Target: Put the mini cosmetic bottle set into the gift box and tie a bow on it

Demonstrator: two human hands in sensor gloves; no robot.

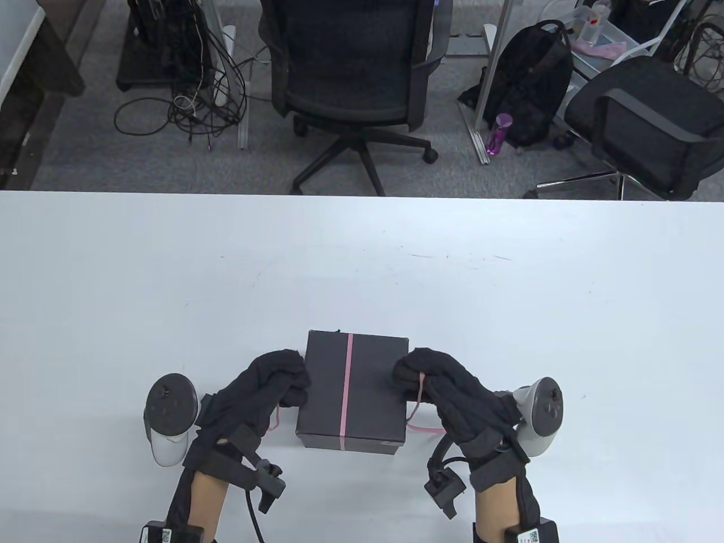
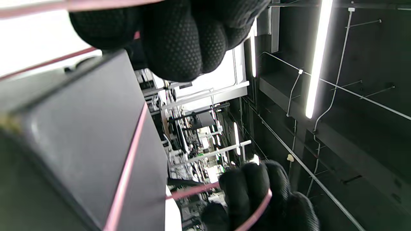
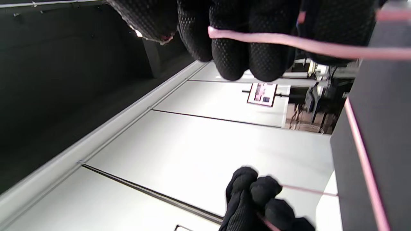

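Gift box (image 1: 352,390): black, lid on, sits on white table (image 1: 509,294) near the front edge, between both hands. Pink ribbon (image 1: 348,390) runs straight across the lid from far edge to near edge and down the near wall. Cosmetic bottles not visible; box closed.

Left hand (image 1: 266,384): at the box's left side, fingers curled tight, pinching one ribbon end; a short pink length hangs below the fist beside the box. Confirmed in left wrist view: fingers (image 2: 179,41) bunched above the box edge, ribbon passing under them.

Right hand (image 1: 435,379): at the box's right side, fingers curled, ribbon looped over the knuckles, loose tail lying on the table just right of the box. Right wrist view: ribbon drawn across curled fingers (image 3: 237,48) toward the box.

Hands apart, one each side of the box.

Behind table: office chairs (image 1: 356,73), backpack (image 1: 531,85), tangled cables (image 1: 198,96).
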